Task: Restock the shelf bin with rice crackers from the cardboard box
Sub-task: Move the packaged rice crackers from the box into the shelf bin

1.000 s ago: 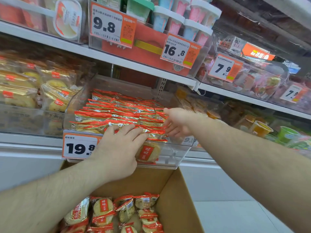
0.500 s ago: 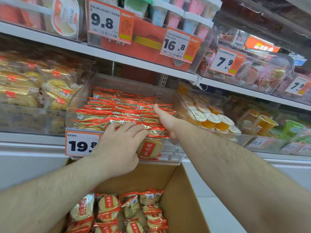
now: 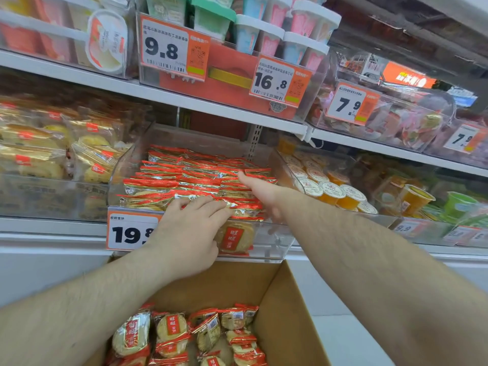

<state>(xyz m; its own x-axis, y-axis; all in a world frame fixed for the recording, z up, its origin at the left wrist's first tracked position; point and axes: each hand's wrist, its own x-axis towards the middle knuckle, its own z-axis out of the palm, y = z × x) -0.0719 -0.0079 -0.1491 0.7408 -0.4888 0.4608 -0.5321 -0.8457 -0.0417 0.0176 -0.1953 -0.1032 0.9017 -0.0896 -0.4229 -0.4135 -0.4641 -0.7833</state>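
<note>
Both hands flat, fingers spread: left hand, right hand | we level rice crackers in shelf bin | next: grasp more from near cardboard box

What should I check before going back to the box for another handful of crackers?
1. Left hand free: ok, fingers lie flat on the front packets, nothing in its grip.
2. Right hand free: ok, it presses the right side of the stack, holding nothing.
3. Room left in shelf bin: not ok, rice crackers reach its front rim.
4. Stock left in cardboard box: ok, packets visible inside.
5. Path down to box: ok, it sits open right below.
</note>
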